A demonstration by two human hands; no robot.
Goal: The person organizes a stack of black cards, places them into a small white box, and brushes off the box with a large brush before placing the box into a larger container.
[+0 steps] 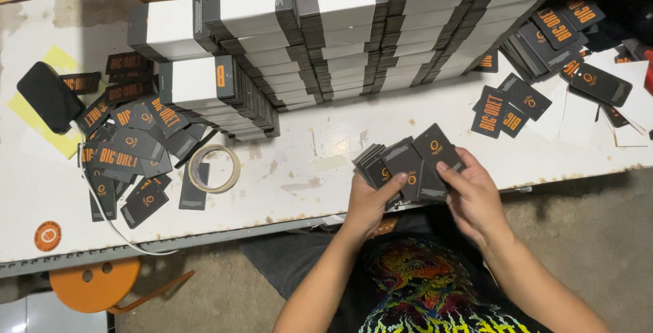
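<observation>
Here, at the near edge of the white table [286, 170], the left hand [367, 204] and right hand [473, 197] share a fanned stack of dark cards [405, 163], fingers pinching it from either side. Left of the cards lies a tape roll [214, 168], then loose dark tags [132, 149]. Beyond them rise stacked white boxes [340, 27].

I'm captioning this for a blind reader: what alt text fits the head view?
Two hands, left hand and right hand, hold a fanned stack of dark cards over a worn white table. Stacked white-and-grey boxes stand behind, with loose dark cards and a tape roll at the left.
</observation>
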